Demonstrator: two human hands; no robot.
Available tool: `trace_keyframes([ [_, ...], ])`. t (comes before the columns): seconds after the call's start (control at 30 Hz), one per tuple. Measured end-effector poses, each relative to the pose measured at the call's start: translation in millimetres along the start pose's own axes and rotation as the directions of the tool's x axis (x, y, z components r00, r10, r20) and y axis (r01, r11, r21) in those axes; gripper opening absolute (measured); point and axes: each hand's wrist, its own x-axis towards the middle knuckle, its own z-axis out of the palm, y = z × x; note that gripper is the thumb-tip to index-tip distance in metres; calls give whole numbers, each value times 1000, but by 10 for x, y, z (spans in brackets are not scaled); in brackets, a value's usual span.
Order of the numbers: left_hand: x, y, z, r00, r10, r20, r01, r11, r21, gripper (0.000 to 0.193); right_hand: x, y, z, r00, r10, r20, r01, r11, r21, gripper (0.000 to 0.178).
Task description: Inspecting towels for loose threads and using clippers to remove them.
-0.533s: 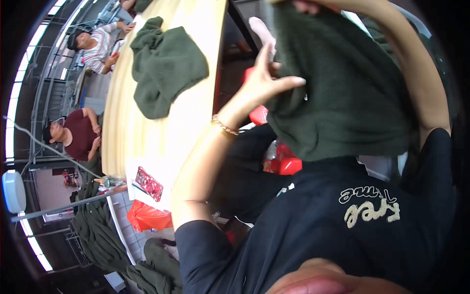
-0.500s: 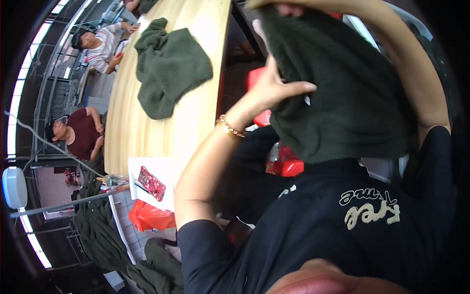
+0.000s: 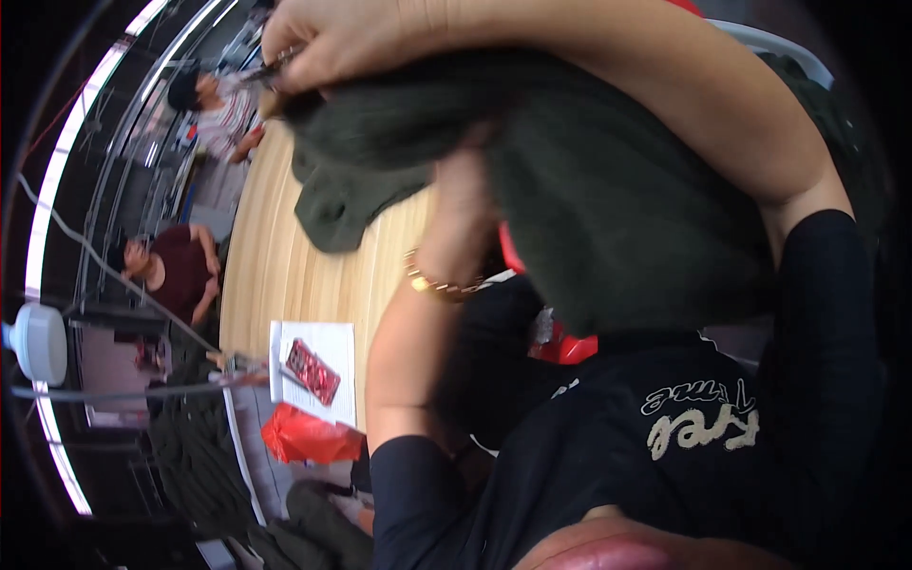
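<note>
A dark green fleecy garment (image 3: 627, 199) hangs across in front of me, blurred at its upper folds. High at the upper left, my right hand (image 3: 342, 43) is closed round a small dark metal tool, apparently thread snips (image 3: 271, 68); the garment's end lies right under that hand. My left hand (image 3: 465, 195), with a gold bracelet at the wrist, reaches up against the bunched fabric. Motion smears it and the cloth hides its fingers. Behind the held garment, a second dark green garment (image 3: 332, 214) lies on the wooden table (image 3: 275, 256).
White paper (image 3: 340, 340) with a red patterned phone (image 3: 313, 370) on it rests at the table's near corner. Below is a red plastic bag (image 3: 309, 435). Dark green garments (image 3: 195, 446) are heaped at lower left. Two people (image 3: 180, 271) (image 3: 223, 119) are beyond the table.
My right hand has swung left over the table, drawing the garment's upper part with it. The left hand, whose thumb showed spread against the cloth, has shifted left and is blurred. The view has shifted.
</note>
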Motion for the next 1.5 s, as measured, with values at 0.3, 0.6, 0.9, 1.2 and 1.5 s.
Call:
trace_keyframes([
  [0.3,931,2259,-1398,848,529,-10,-527,846,86,48,-1350,701,-1728,849,70,-524,-1,991,131,26],
  [0.6,1602,1556,-3569,675,352,-648,-133,923,362,63,-4265,1280,-2222,378,711,-593,-842,531,99,30],
  [0.9,1783,567,-3174,935,142,-325,-55,964,261,47,-5247,1018,-2325,334,414,-847,-922,-42,-385,46],
  [1.2,1629,70,-2349,977,-51,-206,122,928,352,50,-5257,705,-2641,140,149,-979,-989,-34,-146,75],
  [1.5,1550,-341,-2601,968,-225,-110,248,922,298,48,-5587,666,-2756,-10,722,-692,-954,200,223,38],
])
